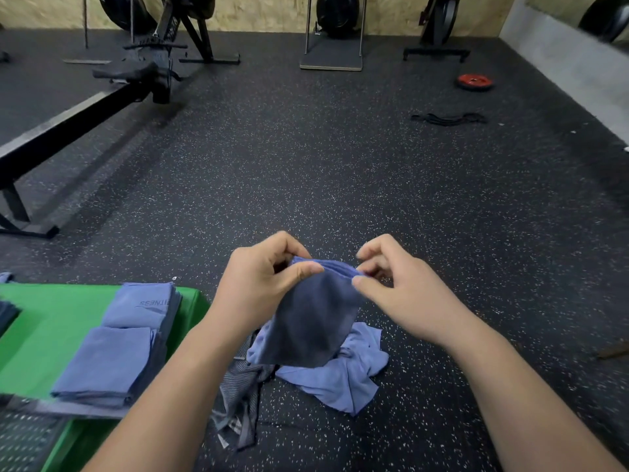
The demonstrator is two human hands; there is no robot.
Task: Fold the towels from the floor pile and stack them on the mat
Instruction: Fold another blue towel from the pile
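Observation:
A blue towel (315, 321) hangs in the air in front of me, held up by its top edge. My left hand (262, 284) pinches the left part of that edge between thumb and fingers. My right hand (398, 287) pinches the right part of the same edge. Beneath it on the floor lies the pile: a crumpled light blue towel (343, 376) and a grey striped towel (241, 400). On the green mat (51, 321) at the left stand two stacks of folded blue towels, one nearer (109, 362) and one farther (146, 304).
A rowing machine (85, 114) runs along the left on the speckled black rubber floor. A red weight plate (475, 82) and black bands (449, 119) lie at the far right. More gym equipment stands along the back wall. A dark grey mesh item (23, 437) sits at bottom left.

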